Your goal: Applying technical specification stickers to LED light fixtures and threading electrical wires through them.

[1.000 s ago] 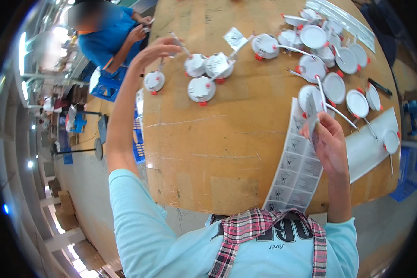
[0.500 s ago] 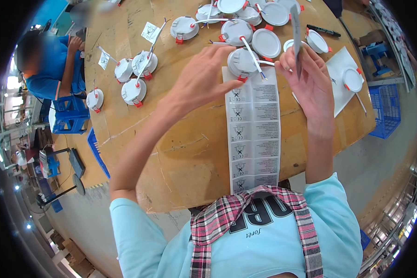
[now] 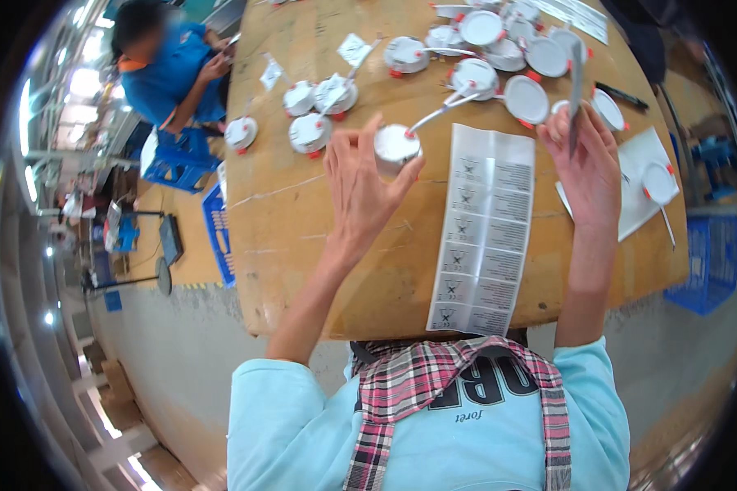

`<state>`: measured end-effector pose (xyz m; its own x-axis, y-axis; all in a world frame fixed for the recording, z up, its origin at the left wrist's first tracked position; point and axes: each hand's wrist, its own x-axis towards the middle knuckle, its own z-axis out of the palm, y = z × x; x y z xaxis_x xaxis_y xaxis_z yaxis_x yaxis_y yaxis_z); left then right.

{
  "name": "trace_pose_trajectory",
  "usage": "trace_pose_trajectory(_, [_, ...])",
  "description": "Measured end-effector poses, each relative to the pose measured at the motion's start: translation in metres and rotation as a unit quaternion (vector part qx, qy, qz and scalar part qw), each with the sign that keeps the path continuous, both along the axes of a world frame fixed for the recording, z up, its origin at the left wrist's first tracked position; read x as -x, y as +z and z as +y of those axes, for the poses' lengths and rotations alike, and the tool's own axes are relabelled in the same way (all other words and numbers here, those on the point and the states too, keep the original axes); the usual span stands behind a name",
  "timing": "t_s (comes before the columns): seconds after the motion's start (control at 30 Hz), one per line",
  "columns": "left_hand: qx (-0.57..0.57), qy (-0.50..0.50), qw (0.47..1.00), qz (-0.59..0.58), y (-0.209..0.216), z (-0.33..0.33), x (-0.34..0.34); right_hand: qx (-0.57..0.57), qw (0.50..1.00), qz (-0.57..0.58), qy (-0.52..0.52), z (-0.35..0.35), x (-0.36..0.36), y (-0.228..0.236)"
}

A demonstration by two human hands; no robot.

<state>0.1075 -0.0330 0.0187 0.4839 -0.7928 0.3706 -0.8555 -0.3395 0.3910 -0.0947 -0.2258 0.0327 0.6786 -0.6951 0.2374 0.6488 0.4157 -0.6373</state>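
My left hand (image 3: 367, 182) is closed around the rim of a round white downlight (image 3: 397, 142), its white cable pointing up to the right. Slightly right of it lies a long sheet of printed labels (image 3: 485, 233), reaching the near table edge. My right hand (image 3: 585, 164) pinches a thin grey-white strip (image 3: 576, 94), seen nearly edge-on, so its printed face is hidden. Beyond the hands, several more downlights (image 3: 526, 101) with red clips are spread over the table. To the left stand a few with labels on their cables, such as one downlight (image 3: 309, 133).
A black marker (image 3: 621, 96) lies at the far right. Near it a white sheet (image 3: 630, 214) bears another downlight (image 3: 658, 182). Blue crates (image 3: 703, 266) stand right of the wooden table (image 3: 303, 262). A person in blue (image 3: 168, 82) sits at the left.
My left hand has closed on the downlight and carried it left, off the top of the label sheet. My right hand still pinches the strip. The whole view has shifted.
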Motion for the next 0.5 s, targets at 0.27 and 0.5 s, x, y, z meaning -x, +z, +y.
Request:
trace_pose_trajectory(0.27, [-0.023,0.107,0.994,-0.023,-0.024,0.06,0.018,0.004,0.996,0.075,0.042,0.021,-0.017,-0.004])
trace_pose_trajectory(0.5, [-0.067,0.137,0.986,0.066,-0.023,0.066,0.033,0.055,0.977,0.192,0.069,0.03,-0.035,-0.015])
